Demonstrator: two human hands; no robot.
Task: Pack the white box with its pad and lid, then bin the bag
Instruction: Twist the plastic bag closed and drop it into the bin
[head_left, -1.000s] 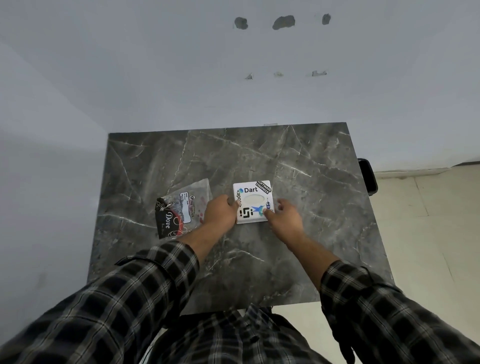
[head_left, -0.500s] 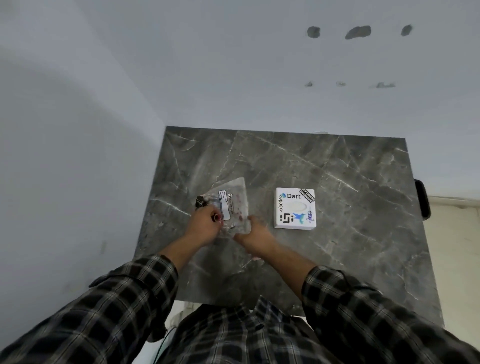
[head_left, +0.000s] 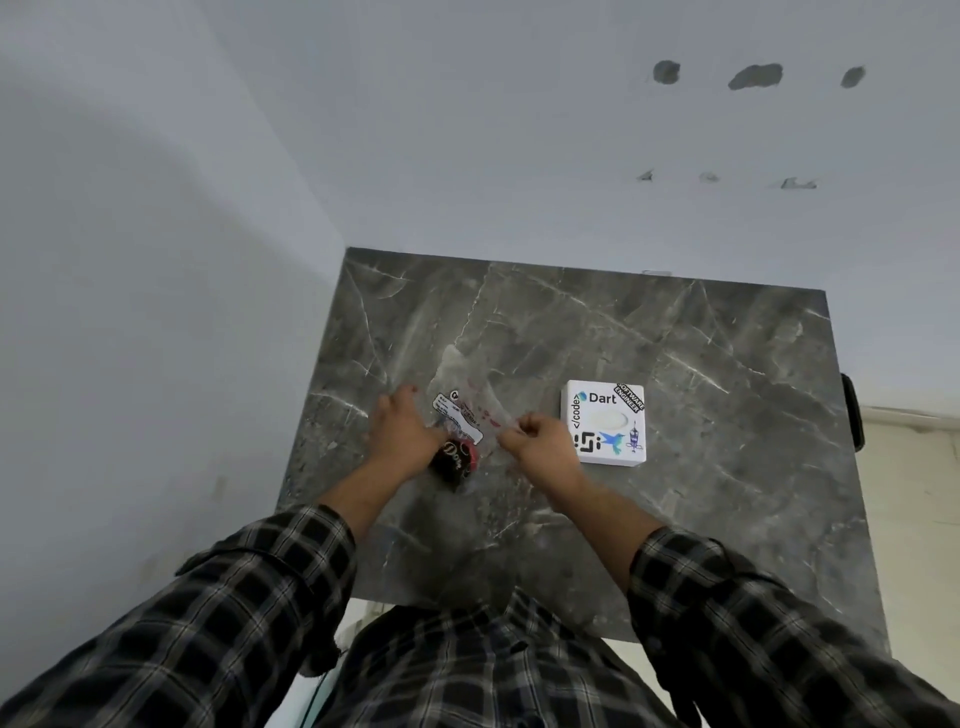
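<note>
Both hands (head_left: 402, 434) (head_left: 540, 441) now off the white box (head_left: 605, 422), onto the bag (head_left: 462, 415).
Each grip pinches the bag's edge; box sits closed at right on the surface (head_left: 727, 467), so binning comes next.

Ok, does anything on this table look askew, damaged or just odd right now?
Mostly no. The white sticker-covered box sits closed and flat on the grey marble-patterned table. The clear plastic bag looks crumpled, pinched between the left hand and right hand. The wall behind has patchy gouges.
</note>
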